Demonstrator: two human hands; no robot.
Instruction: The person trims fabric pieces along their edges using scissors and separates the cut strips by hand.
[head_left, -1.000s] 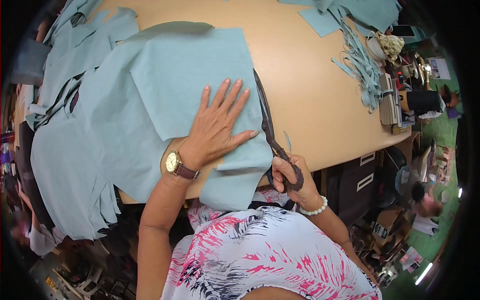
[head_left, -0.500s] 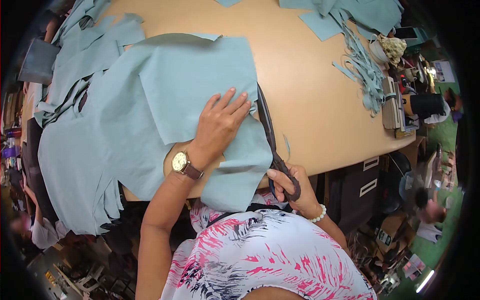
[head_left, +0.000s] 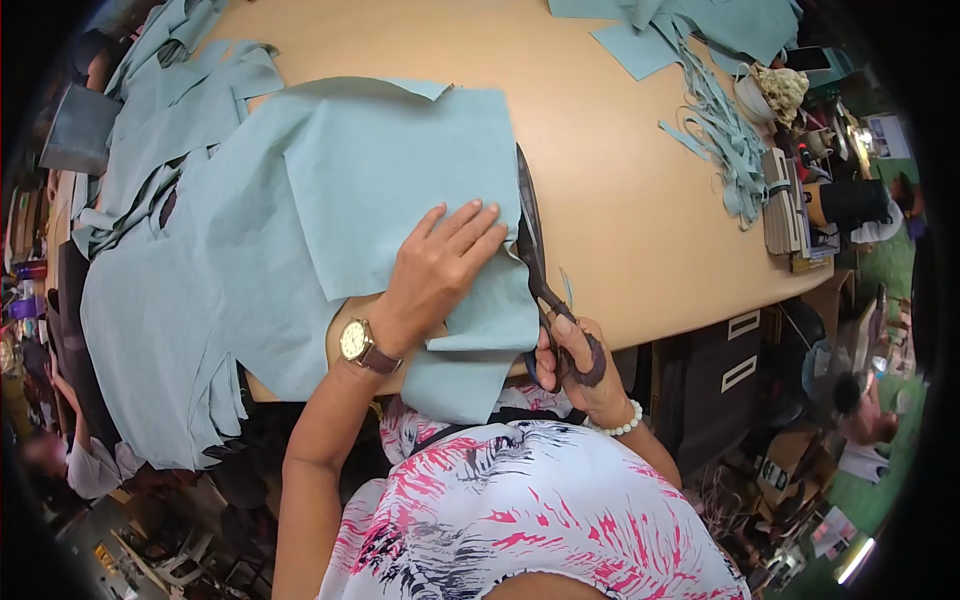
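My left hand (head_left: 445,265) lies flat with fingers stretched over a pale blue-green sheet of fabric (head_left: 400,160), holding it against the table. In my right hand (head_left: 585,375) is a pair of large dark scissors (head_left: 532,240), with thumb and fingers through its handles. The handles are spread apart. Its blades point away from me along the sheet's right edge, partly covered by the fabric. A lower flap of the fabric (head_left: 460,385) hangs over the table's front edge near my body.
More blue-green fabric (head_left: 190,110) is heaped at the left of the tan table (head_left: 620,230). Thin cut strips (head_left: 725,150) and further pieces (head_left: 640,50) lie at the far right. A white cup (head_left: 752,98) and a stack of booklets (head_left: 783,205) stand at the right edge.
The scissors' handles have spread apart in my right hand. My left hand and the fabric's top edge sit slightly nearer to me.
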